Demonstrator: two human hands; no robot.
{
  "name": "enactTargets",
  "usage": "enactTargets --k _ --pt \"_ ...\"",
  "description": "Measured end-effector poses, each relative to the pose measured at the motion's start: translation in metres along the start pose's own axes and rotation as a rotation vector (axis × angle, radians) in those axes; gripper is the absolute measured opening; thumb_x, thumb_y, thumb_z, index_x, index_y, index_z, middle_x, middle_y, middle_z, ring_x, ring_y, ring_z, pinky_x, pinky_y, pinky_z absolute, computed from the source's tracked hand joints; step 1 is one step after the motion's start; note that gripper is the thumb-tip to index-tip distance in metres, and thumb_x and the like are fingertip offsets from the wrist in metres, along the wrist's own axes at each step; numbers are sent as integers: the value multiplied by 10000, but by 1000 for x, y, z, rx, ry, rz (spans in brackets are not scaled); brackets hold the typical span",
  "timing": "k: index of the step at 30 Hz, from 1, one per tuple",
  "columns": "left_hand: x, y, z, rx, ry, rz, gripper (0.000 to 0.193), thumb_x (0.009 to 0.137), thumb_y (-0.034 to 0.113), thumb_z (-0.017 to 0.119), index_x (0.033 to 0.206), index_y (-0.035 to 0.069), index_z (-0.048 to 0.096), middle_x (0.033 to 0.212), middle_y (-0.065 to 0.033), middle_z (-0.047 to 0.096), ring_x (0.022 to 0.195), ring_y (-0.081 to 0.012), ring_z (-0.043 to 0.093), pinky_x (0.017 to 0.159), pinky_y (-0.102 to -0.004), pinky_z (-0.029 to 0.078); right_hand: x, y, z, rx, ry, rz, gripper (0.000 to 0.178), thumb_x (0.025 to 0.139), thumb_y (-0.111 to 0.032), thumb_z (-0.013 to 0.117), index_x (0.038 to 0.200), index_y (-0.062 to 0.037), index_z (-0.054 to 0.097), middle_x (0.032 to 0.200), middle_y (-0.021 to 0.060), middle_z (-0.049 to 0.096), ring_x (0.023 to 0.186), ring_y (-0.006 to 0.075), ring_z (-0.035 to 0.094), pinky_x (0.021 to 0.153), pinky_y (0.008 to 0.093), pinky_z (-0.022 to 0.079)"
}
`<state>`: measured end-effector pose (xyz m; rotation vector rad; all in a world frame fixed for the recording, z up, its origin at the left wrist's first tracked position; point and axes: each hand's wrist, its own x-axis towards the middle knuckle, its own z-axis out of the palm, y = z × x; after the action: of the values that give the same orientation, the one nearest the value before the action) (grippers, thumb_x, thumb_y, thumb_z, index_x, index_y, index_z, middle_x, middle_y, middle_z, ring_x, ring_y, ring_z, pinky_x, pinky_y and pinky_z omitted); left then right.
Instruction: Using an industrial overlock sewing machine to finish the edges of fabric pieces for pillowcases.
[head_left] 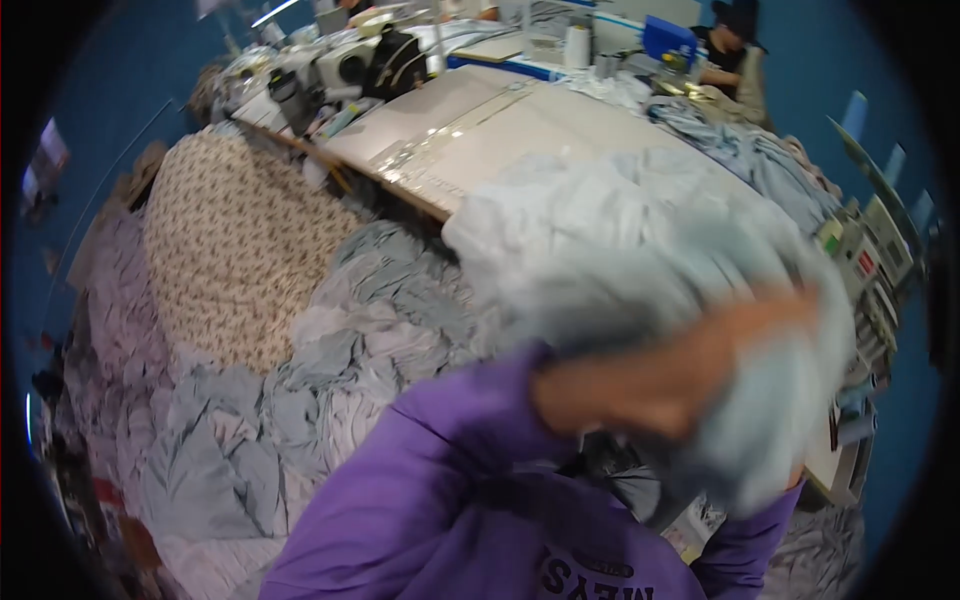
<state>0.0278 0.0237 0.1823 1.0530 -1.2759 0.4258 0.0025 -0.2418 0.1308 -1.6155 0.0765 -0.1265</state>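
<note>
My left arm, in a purple sleeve, reaches across to the right. At its end my left hand (670, 382), smeared by motion, grips a pale grey-blue cloth (765, 420) that bunches around its fingers and hangs below it. Most of my right hand (798, 474) is hidden behind this cloth; only a sliver shows above the purple cuff, so its fingers cannot be made out. Beyond the hands, a heap of whitish fabric (560, 215) lies on the near right part of the table.
The pale tabletop (400, 135) has shiny tape across it. To the left lie a floral-print cloth bundle (235, 240) and heaped grey garments (215, 450). A sewing machine (350, 65) stands at the back left. A co-worker (730, 45) sits at the far right, near thread cones (577, 47).
</note>
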Motion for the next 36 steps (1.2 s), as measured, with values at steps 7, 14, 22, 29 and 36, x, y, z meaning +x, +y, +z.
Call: enactTargets --k 7,14,22,29,36 --pt "-179 -94 117 134 -1186 -613 230 760 87 525 970 29 597 994 -144 604 970 -283 578 811 -351 463 -38 37 -18 -37 -90 180 187 829 -170 652 876 7 612 708 50 640 533 114 593 476 226 476" --pt "-103 -65 38 1270 -286 -415 582 662 203 732 1177 44 514 1215 -167 507 1029 -328 515 858 -435 393 -99 143 -9 189 25 520 176 806 -118 677 889 29 628 738 104 650 564 169 627 518 268 520" --pt "-106 -73 -56 1204 -521 -545 399 592 0 618 981 89 615 824 -116 607 716 -340 591 630 -418 465 -89 181 -1 -41 -91 486 257 772 -179 719 942 -7 631 638 78 635 566 144 621 523 283 486" --pt "-18 -82 -136 1344 176 -291 201 697 -83 511 875 -10 571 752 -105 557 699 -206 536 666 -301 438 -92 249 18 -907 -297 57 368 786 -392 590 903 -52 664 869 182 640 736 306 633 680 436 500" --pt "-44 -106 -102 1110 -122 -474 256 654 -97 468 874 -12 565 812 -106 586 776 -194 548 756 -263 423 -62 88 4 -590 621 -248 154 831 -155 620 897 -19 586 673 49 562 547 152 553 510 270 445"
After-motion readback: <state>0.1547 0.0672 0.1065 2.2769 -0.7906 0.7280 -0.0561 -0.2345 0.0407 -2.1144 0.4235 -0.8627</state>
